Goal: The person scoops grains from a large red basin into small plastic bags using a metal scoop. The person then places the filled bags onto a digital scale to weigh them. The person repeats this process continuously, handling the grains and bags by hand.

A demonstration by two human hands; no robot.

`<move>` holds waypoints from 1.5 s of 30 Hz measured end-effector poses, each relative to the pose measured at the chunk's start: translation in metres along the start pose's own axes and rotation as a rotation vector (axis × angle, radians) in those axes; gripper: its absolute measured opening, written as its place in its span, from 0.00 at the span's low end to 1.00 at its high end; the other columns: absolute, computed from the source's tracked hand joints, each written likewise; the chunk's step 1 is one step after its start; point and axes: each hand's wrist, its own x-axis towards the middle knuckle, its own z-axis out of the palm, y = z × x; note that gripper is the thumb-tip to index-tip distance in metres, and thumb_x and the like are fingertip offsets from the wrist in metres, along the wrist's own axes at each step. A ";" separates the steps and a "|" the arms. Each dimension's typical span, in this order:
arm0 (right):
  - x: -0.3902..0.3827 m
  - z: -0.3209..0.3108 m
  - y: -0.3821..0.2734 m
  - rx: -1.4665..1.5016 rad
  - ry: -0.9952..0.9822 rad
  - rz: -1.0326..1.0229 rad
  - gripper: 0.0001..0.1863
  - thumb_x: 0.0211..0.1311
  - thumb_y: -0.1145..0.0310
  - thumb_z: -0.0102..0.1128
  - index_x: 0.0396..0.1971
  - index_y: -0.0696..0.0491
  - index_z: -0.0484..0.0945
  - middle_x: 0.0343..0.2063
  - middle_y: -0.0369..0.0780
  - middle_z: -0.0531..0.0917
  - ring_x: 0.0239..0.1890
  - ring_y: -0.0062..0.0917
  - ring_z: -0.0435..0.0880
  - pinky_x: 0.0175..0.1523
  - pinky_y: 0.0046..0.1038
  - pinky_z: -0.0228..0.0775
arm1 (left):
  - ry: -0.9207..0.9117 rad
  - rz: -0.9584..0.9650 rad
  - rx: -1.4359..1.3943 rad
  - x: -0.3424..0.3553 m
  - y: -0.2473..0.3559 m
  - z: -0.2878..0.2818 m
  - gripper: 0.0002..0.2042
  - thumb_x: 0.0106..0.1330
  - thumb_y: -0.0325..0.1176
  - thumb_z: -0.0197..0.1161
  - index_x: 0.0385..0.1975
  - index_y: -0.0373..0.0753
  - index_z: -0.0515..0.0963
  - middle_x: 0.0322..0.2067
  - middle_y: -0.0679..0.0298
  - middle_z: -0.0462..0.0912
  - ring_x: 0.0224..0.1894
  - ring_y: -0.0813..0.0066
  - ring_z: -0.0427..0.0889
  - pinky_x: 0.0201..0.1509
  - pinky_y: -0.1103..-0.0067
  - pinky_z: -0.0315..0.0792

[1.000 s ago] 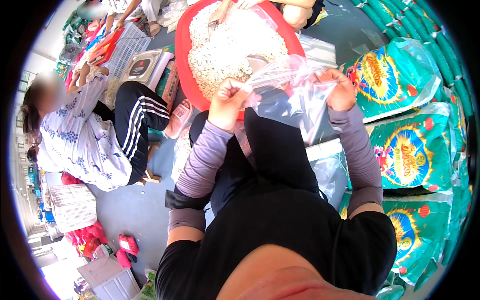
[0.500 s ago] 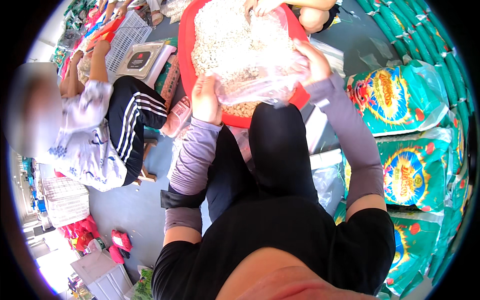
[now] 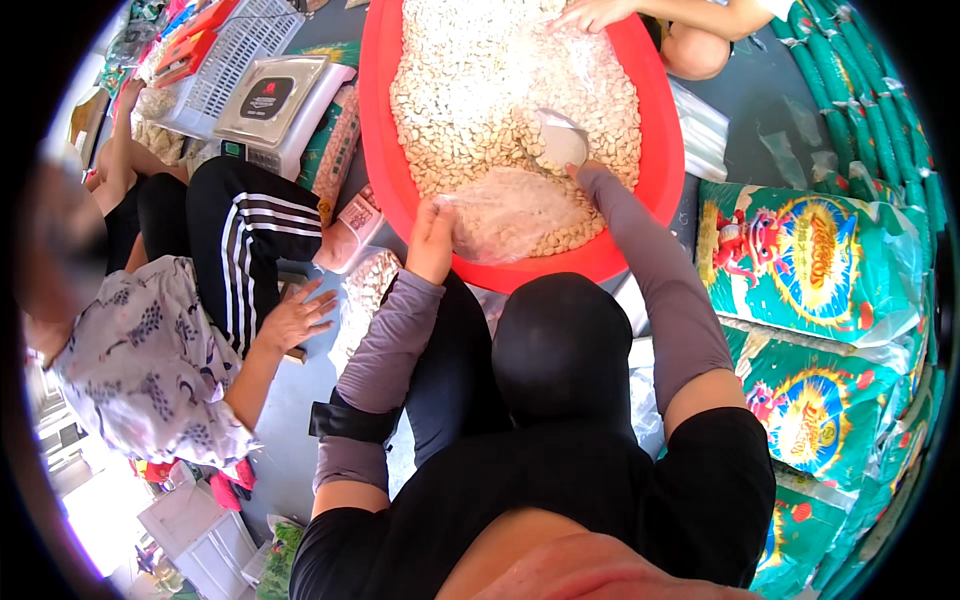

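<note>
A large red tub full of pale, flat, seed-like pieces lies in front of my knees. My left hand is closed on the edge of a clear plastic bag, which rests over the pieces at the tub's near side. My right hand is down at the pieces, to the right of the bag. It is closed on a pale scoop, whose bowl lies among them; the sleeve hides most of the fingers.
A co-worker's hand reaches into the tub's far side. At left sits another person in striped trousers, one hand spread. A weighing scale and a blue-white basket stand beyond. Green printed sacks line the right.
My right hand has let go of the bag, moved down into the tub and taken hold of the scoop. The bag has sunk onto the pieces. The left person's hand has come down.
</note>
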 end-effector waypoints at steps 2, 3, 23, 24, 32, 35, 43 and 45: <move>0.014 -0.011 0.007 -0.064 -0.098 -0.074 0.30 0.57 0.45 0.43 0.38 0.61 0.77 0.36 0.50 0.80 0.40 0.40 0.80 0.47 0.37 0.68 | -0.037 0.021 0.064 0.003 -0.010 -0.002 0.06 0.64 0.29 0.52 0.32 0.35 0.64 0.21 0.67 0.70 0.22 0.83 0.71 0.25 0.85 0.68; 0.015 -0.020 0.009 -0.107 -0.110 -0.073 0.29 0.57 0.47 0.42 0.40 0.59 0.77 0.37 0.50 0.80 0.40 0.39 0.80 0.47 0.35 0.68 | 0.036 -0.002 0.160 0.005 -0.008 -0.002 0.06 0.63 0.28 0.53 0.33 0.35 0.64 0.21 0.66 0.70 0.23 0.82 0.71 0.25 0.85 0.68; 0.022 0.065 -0.059 0.057 -0.119 0.115 0.32 0.60 0.46 0.35 0.49 0.57 0.73 0.52 0.47 0.72 0.51 0.40 0.72 0.55 0.39 0.62 | 0.077 0.050 1.106 -0.001 0.015 0.018 0.24 0.52 0.31 0.56 0.52 0.38 0.64 0.52 0.55 0.66 0.46 0.53 0.74 0.47 0.67 0.70; 0.020 0.064 -0.055 0.054 -0.042 0.083 0.32 0.57 0.45 0.37 0.46 0.58 0.74 0.49 0.49 0.75 0.50 0.41 0.73 0.54 0.37 0.62 | 0.055 0.018 1.133 0.000 0.017 0.019 0.26 0.52 0.32 0.56 0.53 0.38 0.62 0.53 0.56 0.64 0.47 0.53 0.74 0.48 0.66 0.70; -0.025 -0.027 -0.044 0.341 0.017 -0.106 0.29 0.55 0.45 0.42 0.29 0.58 0.79 0.26 0.44 0.82 0.32 0.36 0.78 0.42 0.32 0.66 | 0.002 0.005 1.353 -0.001 0.019 0.027 0.31 0.49 0.34 0.59 0.57 0.39 0.59 0.55 0.59 0.62 0.49 0.53 0.72 0.50 0.65 0.70; -0.034 -0.065 -0.032 0.253 0.012 -0.117 0.27 0.56 0.47 0.43 0.29 0.59 0.78 0.25 0.43 0.81 0.31 0.31 0.79 0.39 0.29 0.67 | 0.047 0.129 1.535 0.006 0.019 0.034 0.32 0.48 0.33 0.60 0.57 0.39 0.60 0.56 0.62 0.62 0.47 0.54 0.72 0.48 0.65 0.71; -0.108 -0.103 -0.033 0.429 -0.085 -0.202 0.20 0.54 0.54 0.48 0.27 0.58 0.77 0.20 0.37 0.78 0.23 0.20 0.75 0.28 0.22 0.65 | -0.018 -0.018 1.618 0.025 0.008 0.034 0.33 0.50 0.30 0.56 0.61 0.39 0.55 0.58 0.62 0.60 0.49 0.55 0.72 0.43 0.67 0.74; -0.124 -0.100 -0.034 0.411 -0.088 -0.207 0.17 0.51 0.57 0.49 0.23 0.58 0.75 0.17 0.36 0.76 0.17 0.19 0.71 0.23 0.22 0.61 | -0.074 -0.102 1.497 0.029 0.008 0.035 0.33 0.50 0.29 0.55 0.61 0.38 0.54 0.58 0.60 0.59 0.52 0.54 0.71 0.44 0.67 0.74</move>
